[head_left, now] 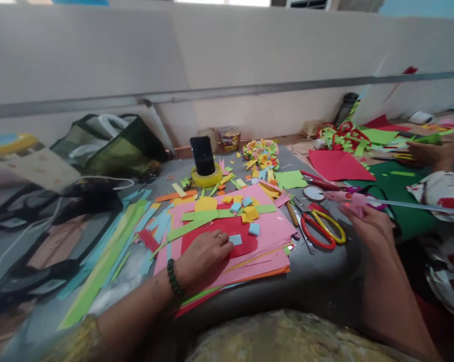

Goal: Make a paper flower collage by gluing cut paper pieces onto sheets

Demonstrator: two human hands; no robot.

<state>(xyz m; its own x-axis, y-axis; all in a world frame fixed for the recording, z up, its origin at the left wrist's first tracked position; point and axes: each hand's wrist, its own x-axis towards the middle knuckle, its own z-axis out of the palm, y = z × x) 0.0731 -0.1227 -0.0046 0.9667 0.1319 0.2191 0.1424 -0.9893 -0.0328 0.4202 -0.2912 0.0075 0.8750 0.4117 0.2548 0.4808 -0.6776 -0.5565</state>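
Note:
My left hand (pixel 206 254) rests palm down on red paper (pixel 196 236) atop a stack of coloured sheets. Its fingers are drawn together, the tips at the edge of a small blue paper piece (pixel 235 240). At the right, my right hand (pixel 373 229) is closed around a pink hot glue gun (pixel 357 201), its nozzle pointing left and a long clear glue stick (pixel 419 205) sticking out behind. Several folded yellow and blue paper bits (pixel 250 214) lie on the stack. Scissors (pixel 319 229) with red and yellow handles lie between the stack and my right hand.
A phone (pixel 203 155) leans upright in a yellow tape roll (pixel 207 177). Green and blue paper strips (pixel 109 256) lie left, below a green bag (pixel 113 148). Paper flowers (pixel 262 152) and a red sheet (pixel 340 165) are behind. A co-worker's hand (pixel 432 155) is at far right.

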